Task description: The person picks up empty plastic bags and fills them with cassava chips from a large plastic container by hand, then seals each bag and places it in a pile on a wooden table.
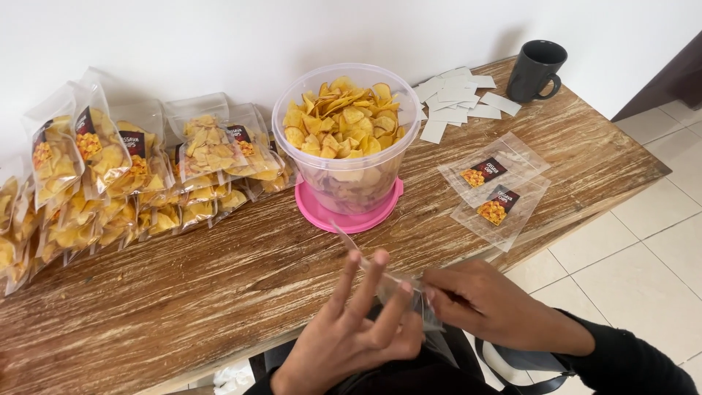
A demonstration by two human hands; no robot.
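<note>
Both my hands hold one empty clear plastic bag [398, 287] at the table's near edge. My left hand [351, 329] pinches it with thumb and forefinger, the other fingers spread upward. My right hand [486, 303] grips the bag's other side. Beyond them stands a clear tub [347, 175] on a pink lid, heaped with yellow chips [344, 121]. Two flat empty bags with labels [497, 190] lie to the right of the tub.
Several filled chip bags [131, 183] are lined up along the wall at the left. White paper slips [457, 99] and a dark grey mug [536, 69] sit at the far right of the wooden table [219, 285]. A tiled floor lies to the right.
</note>
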